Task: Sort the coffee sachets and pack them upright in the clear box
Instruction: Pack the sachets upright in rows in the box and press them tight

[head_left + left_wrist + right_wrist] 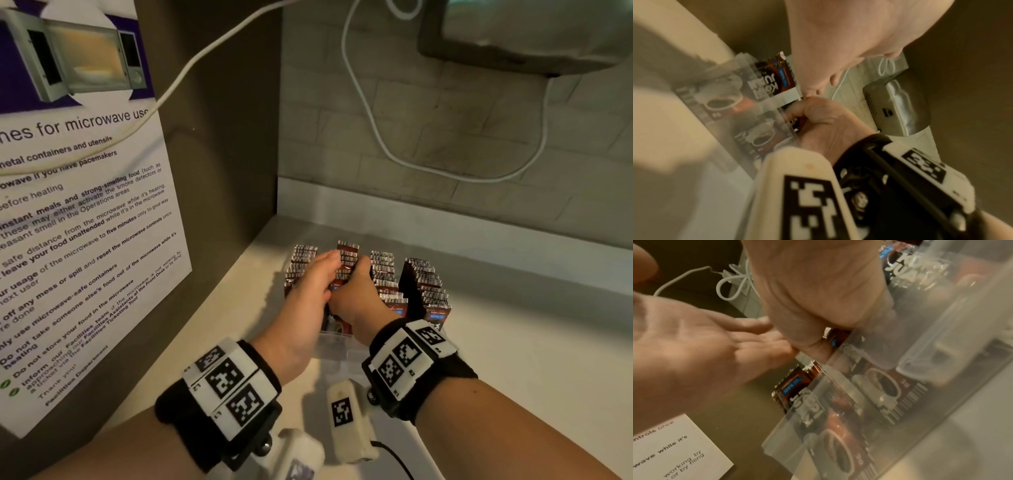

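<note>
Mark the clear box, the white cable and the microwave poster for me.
clear box (869, 431), right wrist view, front wall.
white cable (363, 102), head view, hanging loop's left side.
microwave poster (85, 219), head view, printed text area.

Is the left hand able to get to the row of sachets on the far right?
Probably not right away: the right hand sits between the left hand and the far-right row of sachets, so it would have to reach over.
</note>
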